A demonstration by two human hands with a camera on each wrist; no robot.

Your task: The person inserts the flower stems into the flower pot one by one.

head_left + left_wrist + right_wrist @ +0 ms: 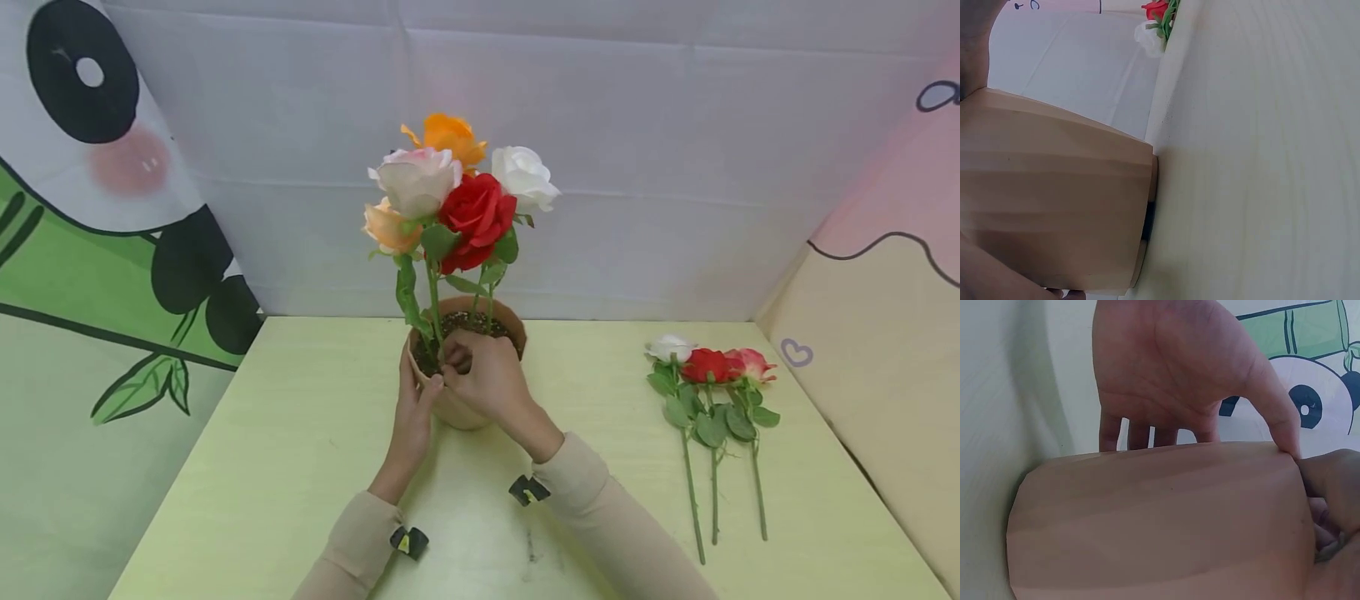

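Roses (477, 218), five of them, are held upright in the pot (459, 412): orange, pale pink, peach, red and white. The pot is gripped at its left side by the left hand (412, 408), with the fingers wrapped behind its wall and the thumb set at the rim. Above the front of the pot, a stem (433, 296) appears to be pinched low down, near the soil (457, 321), by the curled fingers of the right hand (487, 375); which bloom is borne by it cannot be told for certain.

The step in hand is judged to be the setting of that stem in the pot. For the next move, a firm seating of its foot is called for, with the pot kept steady.

In the pot, the long axes run nearly vertical, slightly splayed, with the blooms uppermost. To the right of the pot, three loose roses (711, 427) are laid flat on the tabletop (300, 467), their heads pointed toward the back wall (637, 233), their cut ends forward of the pot.
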